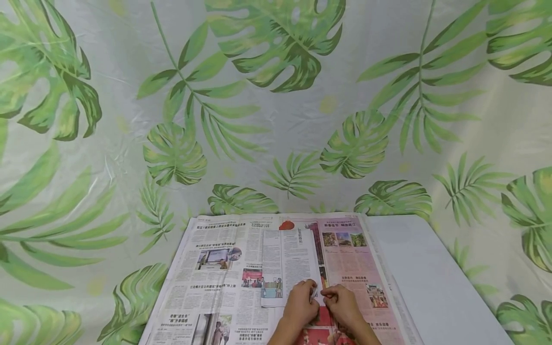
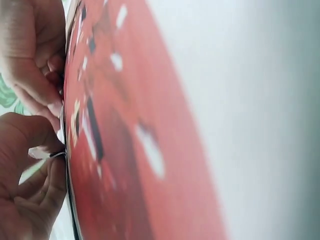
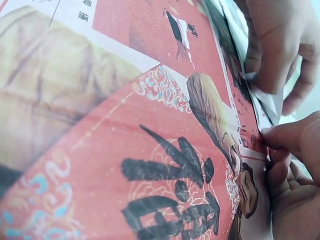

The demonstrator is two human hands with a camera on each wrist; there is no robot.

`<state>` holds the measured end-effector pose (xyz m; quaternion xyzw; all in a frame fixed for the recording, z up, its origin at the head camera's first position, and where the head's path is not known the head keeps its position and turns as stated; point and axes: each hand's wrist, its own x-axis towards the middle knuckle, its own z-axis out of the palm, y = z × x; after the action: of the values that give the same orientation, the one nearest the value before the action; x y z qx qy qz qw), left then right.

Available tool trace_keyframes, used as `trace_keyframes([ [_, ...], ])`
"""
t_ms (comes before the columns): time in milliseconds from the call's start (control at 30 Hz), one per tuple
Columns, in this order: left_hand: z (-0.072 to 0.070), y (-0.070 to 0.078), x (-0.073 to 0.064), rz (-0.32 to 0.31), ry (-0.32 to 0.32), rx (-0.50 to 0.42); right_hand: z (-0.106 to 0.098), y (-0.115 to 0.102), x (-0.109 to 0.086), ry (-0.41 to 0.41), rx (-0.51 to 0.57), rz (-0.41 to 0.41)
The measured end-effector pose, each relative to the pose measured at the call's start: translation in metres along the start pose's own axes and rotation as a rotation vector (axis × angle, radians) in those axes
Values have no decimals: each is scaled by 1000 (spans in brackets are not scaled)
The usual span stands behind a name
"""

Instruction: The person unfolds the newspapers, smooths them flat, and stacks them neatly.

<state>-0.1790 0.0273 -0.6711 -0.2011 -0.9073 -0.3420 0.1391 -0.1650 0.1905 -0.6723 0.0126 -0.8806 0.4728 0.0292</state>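
One small page (image 1: 297, 258) lies on a big open newspaper (image 1: 207, 282), around the middle, a bit below its top edge. It has rows of black words and a drawing of people (image 1: 271, 287) at its bottom left corner. The left hand (image 1: 300, 303) pinches the small page by its bottom right corner, with fingers bent. The right hand (image 1: 344, 306) is close beside it, fingers curled in too; I cannot tell if it has hold of any paper. A flat white board (image 1: 435, 273) sticks out past the newspaper's right edge. Behind hangs a pale sheet (image 1: 293, 129) with green leaves.
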Motion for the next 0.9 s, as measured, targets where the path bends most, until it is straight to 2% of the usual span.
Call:
trace_keyframes([
  [300, -12, -9, -6, 90, -81, -25, -1, -1, -1, 5, -17, 2],
  [467, -14, -15, -9, 95, -91, -59, 1, 1, 0, 9, -30, 7],
  [667, -17, -21, -13, 70, -87, -95, 2, 2, 0, 19, -49, -23],
  [900, -23, -23, -16, -38, -117, -159, 5, -1, 0, 36, -55, 0],
])
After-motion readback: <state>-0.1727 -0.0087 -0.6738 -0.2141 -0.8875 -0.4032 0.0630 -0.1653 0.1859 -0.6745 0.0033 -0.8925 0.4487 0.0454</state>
